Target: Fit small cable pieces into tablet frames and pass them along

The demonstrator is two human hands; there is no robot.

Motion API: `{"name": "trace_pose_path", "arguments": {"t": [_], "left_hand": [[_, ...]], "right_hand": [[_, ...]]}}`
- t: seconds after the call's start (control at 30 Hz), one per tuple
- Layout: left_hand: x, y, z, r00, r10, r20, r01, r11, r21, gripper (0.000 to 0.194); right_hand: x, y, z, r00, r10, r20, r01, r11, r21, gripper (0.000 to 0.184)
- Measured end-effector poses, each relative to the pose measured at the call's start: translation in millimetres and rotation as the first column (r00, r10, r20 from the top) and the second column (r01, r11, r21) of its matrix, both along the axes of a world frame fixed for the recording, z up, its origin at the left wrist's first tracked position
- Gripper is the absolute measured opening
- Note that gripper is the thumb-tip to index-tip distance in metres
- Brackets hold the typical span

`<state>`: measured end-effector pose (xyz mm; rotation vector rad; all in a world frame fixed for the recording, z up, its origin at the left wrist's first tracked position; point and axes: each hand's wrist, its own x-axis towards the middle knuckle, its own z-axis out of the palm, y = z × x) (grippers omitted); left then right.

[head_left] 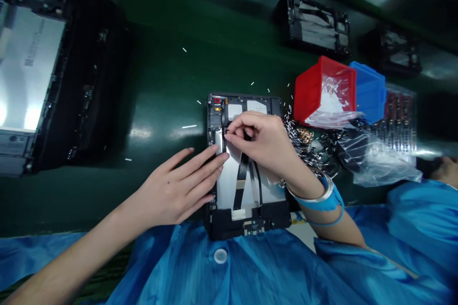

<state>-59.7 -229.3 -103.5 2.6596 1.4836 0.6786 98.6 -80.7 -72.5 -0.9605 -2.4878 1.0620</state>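
An opened tablet point(275, 186), its battery and ribbon cables exposed, lies at the table's front edge before me. Fingers stretched and spread, my left hand point(179, 190) rests with its fingertips on the tablet's left side. My right hand point(259, 136) reaches over the upper half of it, thumb and forefinger pinched at a thin black strip point(224, 140) that runs along the left edge. Whether the strip is a cable or tape I cannot make out. A dark flat cable point(240, 186) crosses the battery below my right hand.
Stacks of opened tablets stand at the left point(36, 71) and back right point(317, 24). Right of my work are a red bin point(307, 93) with white slips, a blue bin point(368, 90), loose small parts point(306, 138) and clear plastic bags point(379, 157). Another person's blue sleeve point(425, 209) is at the right.
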Motion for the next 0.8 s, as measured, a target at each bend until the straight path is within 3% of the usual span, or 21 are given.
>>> {"name": "trace_pose_path", "arguments": {"t": [0.37,0.53,0.67,0.8], "left_hand": [[0.0,1.4,-0.3,1.0,-0.006,0.023,0.007,0.999,-0.036,0.037],[-2.0,17.1,3.6,1.0,0.027,-0.001,-0.027,1.0,-0.005,0.04],[-6.3,29.6,7.2,0.999,0.05,0.012,-0.05,0.998,-0.024,0.036],[-1.2,15.0,8.7,0.974,0.11,0.196,-0.091,0.99,-0.104,0.044]], "right_hand": [[-1.3,-1.6,0.4,0.999,-0.005,0.049,0.004,1.0,0.023,0.012],[2.5,-2.3,9.7,0.99,-0.139,-0.002,0.138,0.99,-0.04,0.008],[29.1,-4.5,28.1,0.941,-0.311,-0.131,0.3,0.949,-0.098,0.006],[74.3,-15.2,25.0,0.903,-0.424,-0.068,0.428,0.902,0.052,0.009]]}}
